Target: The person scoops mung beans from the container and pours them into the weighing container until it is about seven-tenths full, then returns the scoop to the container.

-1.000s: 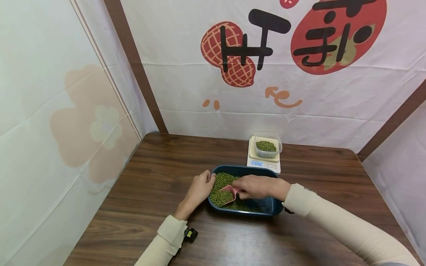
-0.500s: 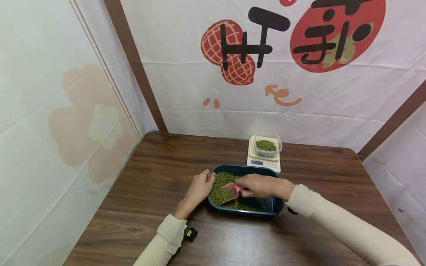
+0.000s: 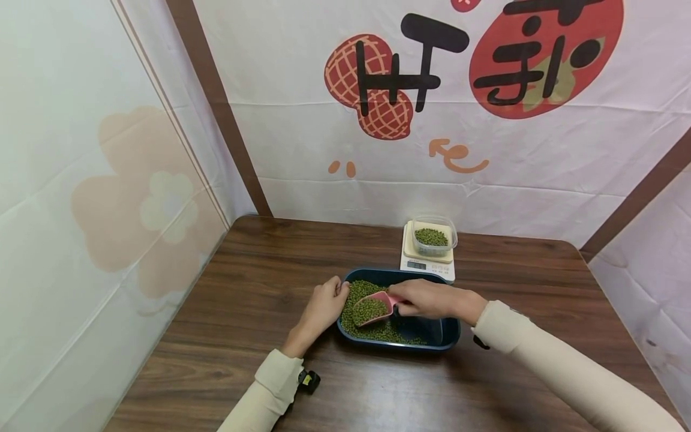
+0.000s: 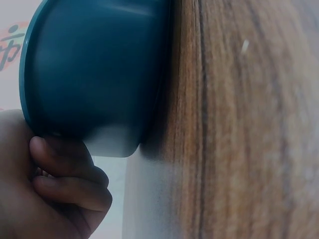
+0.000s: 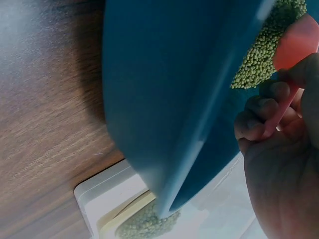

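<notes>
Small green beans [image 3: 356,292], like mung beans, fill the left part of a dark blue tub [image 3: 426,329] on the table. My left hand [image 3: 322,307] grips the tub's left end at the rim; in the left wrist view its fingers [image 4: 70,169] curl in against the tub's end wall. My right hand [image 3: 432,298] reaches over the tub from the right and holds a pink scoop [image 3: 385,298] by its handle. Heaped with beans, the scoop points left over the pile. In the right wrist view, the fingers wrap round the scoop's handle [image 5: 280,112].
Behind the tub stands a white kitchen scale [image 3: 406,249], with a clear plastic container [image 3: 452,238] of green beans on its plate. The wooden table [image 3: 259,282] ends at a printed cloth wall [image 3: 302,138] at the back, and more cloth hangs at both sides.
My right hand has drawn the loaded scoop a little to the right, away from the tub's left end. My left hand stays at the rim. The scale's bright blue display has turned dark.
</notes>
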{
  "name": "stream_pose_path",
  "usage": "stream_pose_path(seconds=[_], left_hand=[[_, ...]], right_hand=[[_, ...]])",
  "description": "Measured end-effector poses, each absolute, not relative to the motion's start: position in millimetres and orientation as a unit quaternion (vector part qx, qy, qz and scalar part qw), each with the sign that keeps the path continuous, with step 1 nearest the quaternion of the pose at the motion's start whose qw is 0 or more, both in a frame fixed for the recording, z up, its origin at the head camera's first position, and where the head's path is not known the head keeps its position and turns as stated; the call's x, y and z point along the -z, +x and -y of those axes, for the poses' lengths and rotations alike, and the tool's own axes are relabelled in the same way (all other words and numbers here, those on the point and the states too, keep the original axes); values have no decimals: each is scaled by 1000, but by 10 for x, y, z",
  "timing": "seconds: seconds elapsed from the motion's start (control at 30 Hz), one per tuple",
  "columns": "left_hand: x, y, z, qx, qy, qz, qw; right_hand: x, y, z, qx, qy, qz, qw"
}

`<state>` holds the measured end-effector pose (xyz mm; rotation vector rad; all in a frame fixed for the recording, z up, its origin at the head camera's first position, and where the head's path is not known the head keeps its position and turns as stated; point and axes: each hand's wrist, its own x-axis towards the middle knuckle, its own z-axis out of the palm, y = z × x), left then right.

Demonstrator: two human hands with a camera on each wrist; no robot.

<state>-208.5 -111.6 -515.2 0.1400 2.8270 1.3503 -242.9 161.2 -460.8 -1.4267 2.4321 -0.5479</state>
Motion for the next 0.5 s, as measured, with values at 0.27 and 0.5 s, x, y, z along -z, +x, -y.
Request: stream_pose_path(seconds=[0.27,0.5], left_hand=[[5135,-2068,1114,-429,44,-902,2],[5145,-2068,1113,-428,48,-902,-3]], right_hand=[[4590,-2429,-1698,196,-478,-846,129],[4536,-2413,-1764,204,-467,-852,118]])
